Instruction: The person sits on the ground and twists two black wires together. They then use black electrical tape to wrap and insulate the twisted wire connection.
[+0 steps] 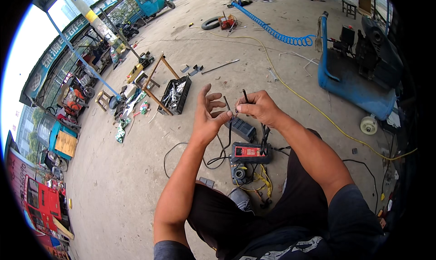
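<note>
Two black cable ends (pixel 245 97) are raised between the hands, before the torso. Right hand (pixel 262 107): thumb and forefinger clamped on one. Left hand (pixel 210 112): fingers spread, thumb against the other; grip behind thumb cannot be determined. Tip contact indistinct. Black crate (pixel 185 99), beyond: metal tools (pixel 173 95).

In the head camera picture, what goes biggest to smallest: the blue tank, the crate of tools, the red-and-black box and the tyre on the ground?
1. Blue tank
2. Crate of tools and red-and-black box: too alike to rank, and the box sits nearer the camera
3. Tyre
</note>
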Tool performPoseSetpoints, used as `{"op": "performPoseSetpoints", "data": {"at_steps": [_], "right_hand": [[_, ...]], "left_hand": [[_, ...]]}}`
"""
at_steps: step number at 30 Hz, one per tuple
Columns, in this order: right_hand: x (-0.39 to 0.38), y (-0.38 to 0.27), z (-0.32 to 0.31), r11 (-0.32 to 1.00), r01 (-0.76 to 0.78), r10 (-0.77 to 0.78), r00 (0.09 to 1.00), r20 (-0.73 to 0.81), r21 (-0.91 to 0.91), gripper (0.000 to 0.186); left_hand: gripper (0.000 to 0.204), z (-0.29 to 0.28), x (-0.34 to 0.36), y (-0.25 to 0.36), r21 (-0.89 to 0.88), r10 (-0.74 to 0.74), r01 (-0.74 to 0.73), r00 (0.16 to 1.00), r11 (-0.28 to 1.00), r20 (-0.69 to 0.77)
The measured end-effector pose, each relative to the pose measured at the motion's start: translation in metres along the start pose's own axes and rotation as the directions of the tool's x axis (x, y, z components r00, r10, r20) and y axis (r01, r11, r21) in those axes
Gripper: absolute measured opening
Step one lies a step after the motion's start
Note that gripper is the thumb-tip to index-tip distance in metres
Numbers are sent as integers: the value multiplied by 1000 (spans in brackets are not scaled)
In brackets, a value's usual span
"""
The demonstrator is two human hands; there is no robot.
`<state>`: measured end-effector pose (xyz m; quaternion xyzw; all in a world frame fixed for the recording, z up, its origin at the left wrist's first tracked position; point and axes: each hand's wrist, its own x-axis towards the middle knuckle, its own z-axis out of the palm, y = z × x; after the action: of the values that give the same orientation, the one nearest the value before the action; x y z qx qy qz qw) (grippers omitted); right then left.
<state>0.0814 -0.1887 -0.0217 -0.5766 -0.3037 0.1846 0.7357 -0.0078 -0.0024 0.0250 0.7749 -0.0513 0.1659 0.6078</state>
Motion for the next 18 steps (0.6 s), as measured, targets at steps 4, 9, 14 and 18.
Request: {"op": "performPoseSetpoints", "data": {"at_steps": [4,9,14,18], "right_hand": [[-1,-6,1,993,-91,85,993,81,76,15],[-1,-5,-7,980,-175,150,962,228,94,16],[-3,-5,-11,968,-209,156,935,317,139,19],[-3,-5,-13,976,-194,150,926,348,96,21]], "left_hand": [[53,-11,1,13,378,349,-401,915,834,201],[30,-7,0,16,407,352,-484,865,775,359],[25,-8,1,16,402,396,-547,826,734,400],[20,-8,1,19,434,438,-599,795,673,419]]}}
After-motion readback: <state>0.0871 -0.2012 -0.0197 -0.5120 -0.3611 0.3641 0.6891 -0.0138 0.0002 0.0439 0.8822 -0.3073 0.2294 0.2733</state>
